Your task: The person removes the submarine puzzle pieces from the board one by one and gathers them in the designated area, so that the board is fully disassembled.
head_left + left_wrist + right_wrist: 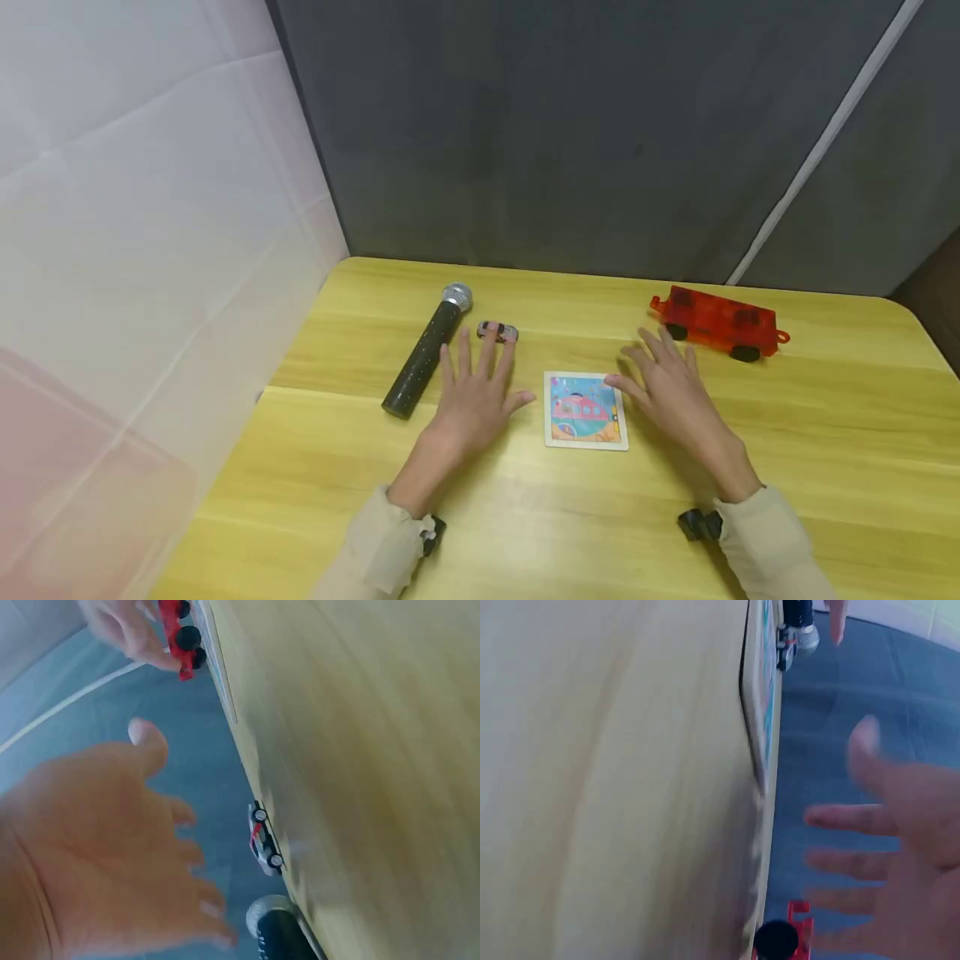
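Note:
My left hand [474,407] hovers over the table with its fingers spread, fingertips overlapping a small toy car [497,332] in the head view. Just left of it lies a black speckled microphone [426,358] with a silver mesh head. Between the hands is a square picture puzzle [585,411] with a white border and a pink submarine. My right hand [678,398], fingers spread too, is held above the wood, its thumb by the puzzle's right edge. A red see-through toy wagon [716,323] with black wheels stands beyond its fingertips. Neither hand holds anything.
The yellow wood-grain table [840,433] ends at a dark grey partition [525,133] behind. A pale sheet-like wall [150,208] rises along the left side. Black wrist straps [701,525] sit at the sleeve cuffs.

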A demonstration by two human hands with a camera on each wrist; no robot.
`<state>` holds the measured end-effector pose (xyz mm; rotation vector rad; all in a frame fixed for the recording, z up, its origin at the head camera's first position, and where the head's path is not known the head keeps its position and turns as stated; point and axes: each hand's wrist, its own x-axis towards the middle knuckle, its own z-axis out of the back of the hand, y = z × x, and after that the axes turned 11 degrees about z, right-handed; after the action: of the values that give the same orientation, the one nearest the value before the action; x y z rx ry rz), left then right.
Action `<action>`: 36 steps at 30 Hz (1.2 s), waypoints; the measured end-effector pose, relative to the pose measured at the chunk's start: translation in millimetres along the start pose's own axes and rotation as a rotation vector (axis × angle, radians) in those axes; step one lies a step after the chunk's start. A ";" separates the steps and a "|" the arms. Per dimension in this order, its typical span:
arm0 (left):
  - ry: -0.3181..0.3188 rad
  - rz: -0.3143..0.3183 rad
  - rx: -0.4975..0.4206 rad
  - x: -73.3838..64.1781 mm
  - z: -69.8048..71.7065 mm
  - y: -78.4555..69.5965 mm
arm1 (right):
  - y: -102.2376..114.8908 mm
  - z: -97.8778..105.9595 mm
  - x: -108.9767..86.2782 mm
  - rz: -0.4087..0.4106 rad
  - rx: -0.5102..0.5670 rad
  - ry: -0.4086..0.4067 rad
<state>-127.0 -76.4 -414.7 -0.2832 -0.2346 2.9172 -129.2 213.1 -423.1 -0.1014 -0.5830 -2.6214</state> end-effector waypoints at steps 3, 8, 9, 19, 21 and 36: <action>0.106 -0.144 -0.023 0.0 1.7 -13.4 | 1.9 -1.6 4.6 0.098 0.021 -0.062; 0.271 -0.299 0.009 -5.0 -4.5 -42.7 | 4.6 -8.1 7.2 0.127 0.036 -0.015; 0.278 -0.301 0.041 -5.7 -6.5 -47.2 | 5.3 -8.9 7.4 0.127 0.039 -0.008; 0.298 -0.270 0.139 -6.8 -10.2 -53.9 | 12.2 -7.0 6.6 0.114 0.064 0.035; 0.306 -0.271 0.124 -7.2 -10.8 -53.9 | 13.3 -6.7 6.0 0.110 0.049 0.042; 0.307 -0.267 0.156 -7.9 -12.2 -54.6 | 10.7 -16.1 10.5 0.060 0.098 -0.034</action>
<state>-106.9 -23.5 -415.5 -0.6149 0.0035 2.5667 -133.5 193.4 -431.9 -0.1314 -0.7077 -2.5330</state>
